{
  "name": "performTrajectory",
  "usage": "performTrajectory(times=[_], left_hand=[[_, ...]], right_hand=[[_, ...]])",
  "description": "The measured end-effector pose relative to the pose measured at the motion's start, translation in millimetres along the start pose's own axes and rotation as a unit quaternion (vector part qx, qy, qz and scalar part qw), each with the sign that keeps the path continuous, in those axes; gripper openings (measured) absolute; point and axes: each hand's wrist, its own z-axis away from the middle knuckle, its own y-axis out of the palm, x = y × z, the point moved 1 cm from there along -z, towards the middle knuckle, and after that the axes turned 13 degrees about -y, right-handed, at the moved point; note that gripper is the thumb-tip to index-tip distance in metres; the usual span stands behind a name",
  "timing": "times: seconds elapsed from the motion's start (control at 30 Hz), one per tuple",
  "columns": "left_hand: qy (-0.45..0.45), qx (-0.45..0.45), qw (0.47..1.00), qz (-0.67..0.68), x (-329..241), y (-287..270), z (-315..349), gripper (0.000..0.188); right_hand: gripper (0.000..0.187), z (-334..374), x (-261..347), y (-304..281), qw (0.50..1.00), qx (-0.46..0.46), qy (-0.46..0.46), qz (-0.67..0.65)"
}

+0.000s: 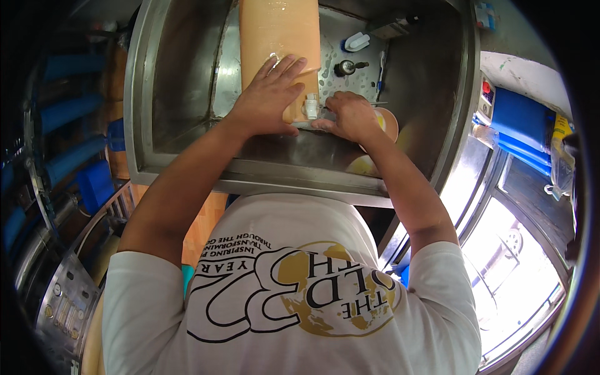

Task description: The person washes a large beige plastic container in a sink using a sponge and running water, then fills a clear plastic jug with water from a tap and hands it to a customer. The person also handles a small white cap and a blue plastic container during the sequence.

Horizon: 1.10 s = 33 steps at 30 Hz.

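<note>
A large, wet, peach-orange plastic container (281, 31) lies in the metal sink, with a white spigot (310, 106) at its near end. My left hand (267, 100) rests on the container's near left part, fingers spread and thumb pointing toward the spigot. Just right of the spigot, my right hand (350, 115) has its fingers curled around what looks like a thin rod (380, 103). One end of the rod sticks out past the knuckles; the other points toward the spigot, its tip unclear. A peach-coloured bowl (389, 122) sits partly hidden behind my right wrist.
Steel walls and a raised front rim (300, 175) enclose the sink (181, 75). On its wet floor lie a white-and-blue scrub brush (357, 42), a dark round metal piece (345, 67) and a slim blue-and-white brush (381, 72). Blue rolls (522, 119) stand at the right.
</note>
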Motion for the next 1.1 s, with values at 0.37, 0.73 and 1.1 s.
performTrajectory(times=[0.37,0.73,1.1], left_hand=[[-0.009,-0.007,1.0,-0.028,13,-3,8,0.085],[-0.009,-0.016,0.998,-0.054,26,-4,18,0.091],[-0.025,-0.019,0.996,-0.078,34,-7,27,0.1]], right_hand=[[0.047,-18,12,20,0.995,-0.005,-0.042,-0.09],[0.043,-36,30,-5,0.997,0.023,-0.054,-0.052],[0.044,-27,21,-14,0.984,0.096,0.008,-0.148]])
